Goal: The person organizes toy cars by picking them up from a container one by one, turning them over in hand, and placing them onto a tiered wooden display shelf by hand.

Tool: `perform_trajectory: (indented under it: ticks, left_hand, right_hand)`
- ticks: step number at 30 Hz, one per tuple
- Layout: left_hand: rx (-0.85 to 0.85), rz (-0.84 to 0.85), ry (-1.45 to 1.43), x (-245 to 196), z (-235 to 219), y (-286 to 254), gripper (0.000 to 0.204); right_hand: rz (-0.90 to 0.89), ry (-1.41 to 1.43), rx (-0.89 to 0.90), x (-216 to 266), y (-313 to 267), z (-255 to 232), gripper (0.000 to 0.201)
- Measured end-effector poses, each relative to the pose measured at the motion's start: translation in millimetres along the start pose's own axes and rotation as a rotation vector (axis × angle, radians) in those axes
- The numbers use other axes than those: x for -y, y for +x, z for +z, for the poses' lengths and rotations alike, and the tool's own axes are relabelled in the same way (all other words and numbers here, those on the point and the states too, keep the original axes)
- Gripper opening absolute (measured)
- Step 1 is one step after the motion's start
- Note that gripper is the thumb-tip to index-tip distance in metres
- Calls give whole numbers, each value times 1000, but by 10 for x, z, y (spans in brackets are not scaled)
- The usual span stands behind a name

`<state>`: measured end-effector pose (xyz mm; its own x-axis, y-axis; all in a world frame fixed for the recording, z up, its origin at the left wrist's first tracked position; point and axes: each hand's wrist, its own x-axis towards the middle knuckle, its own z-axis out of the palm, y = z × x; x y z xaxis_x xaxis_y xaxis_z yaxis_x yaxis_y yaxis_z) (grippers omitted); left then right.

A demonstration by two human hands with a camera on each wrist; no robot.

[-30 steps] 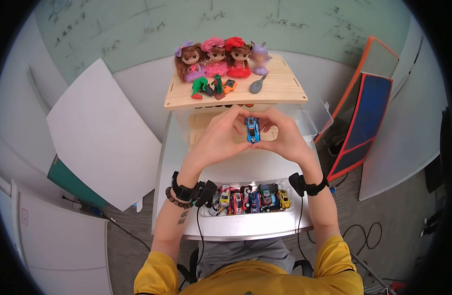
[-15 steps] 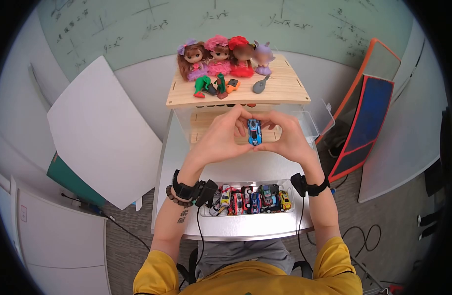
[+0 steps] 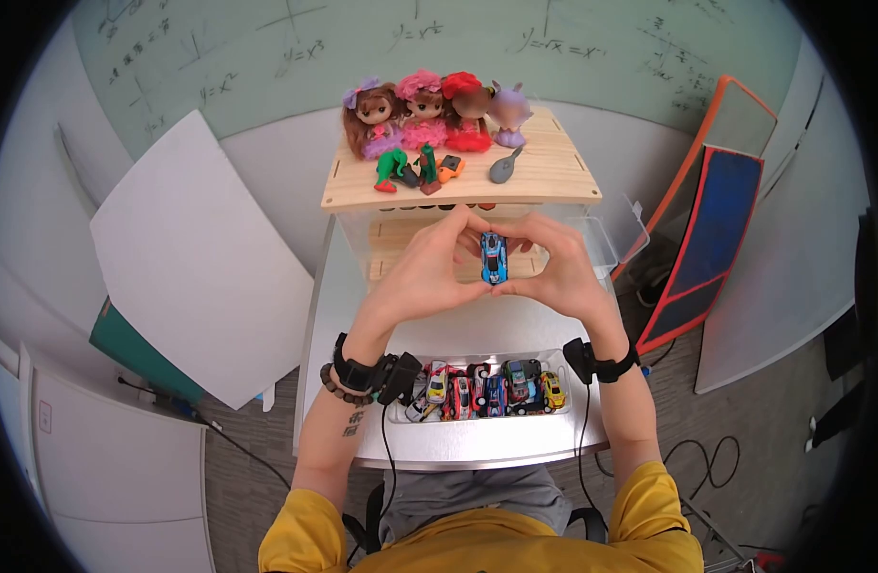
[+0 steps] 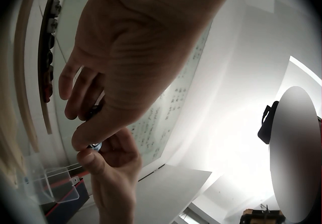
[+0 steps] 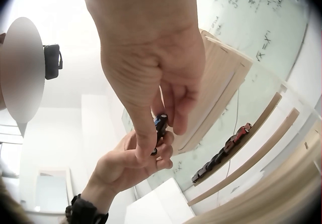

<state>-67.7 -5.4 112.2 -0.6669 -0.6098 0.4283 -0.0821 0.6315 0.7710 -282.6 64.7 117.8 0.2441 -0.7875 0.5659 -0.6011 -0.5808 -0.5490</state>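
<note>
A small blue toy car (image 3: 494, 258) with a dark window is held up between both hands, above the table, in front of the wooden shelf. The left hand (image 3: 429, 267) pinches its left side and the right hand (image 3: 556, 265) its right side, thumbs at the near end and index fingers at the far end. In the left wrist view the car (image 4: 95, 146) is mostly hidden by the fingers. The right wrist view shows the dark side of the car (image 5: 161, 126) between the fingertips. Several toy cars (image 3: 496, 390) lie in a clear tray (image 3: 567, 401) near the table's front edge.
A wooden-topped shelf (image 3: 553, 172) with clear sides bears dolls (image 3: 423, 113), small green and orange figures (image 3: 429, 169) and a grey spoon-shaped item (image 3: 505, 166). A row of cars (image 5: 221, 153) stands on a ledge inside. A clear open lid (image 3: 630, 229) sticks out at the right.
The head view has shifted slightly. Both hands keep their grip on the blue car, which has tilted slightly and shows more of its roof.
</note>
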Motion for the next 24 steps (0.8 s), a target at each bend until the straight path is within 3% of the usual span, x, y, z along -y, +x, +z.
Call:
perform_trajectory:
  ticks: [8,17,19,24]
  left_hand:
    - [2,-9,66,-20,-10,-8,60]
    - [17,-35,-55,27,-25,5,58]
    - [25,-48,-47,11,-43,4,59]
    - [51,-43,-14,54,-23,1,60]
  right_hand:
    - [-16,0,-4,-37,-13,17,68]
    - [110,26,30,-14,-15,13,69]
    - [-7,4,-42,17,20,12,68]
    - [-2,7,17,-71,-11,30,68]
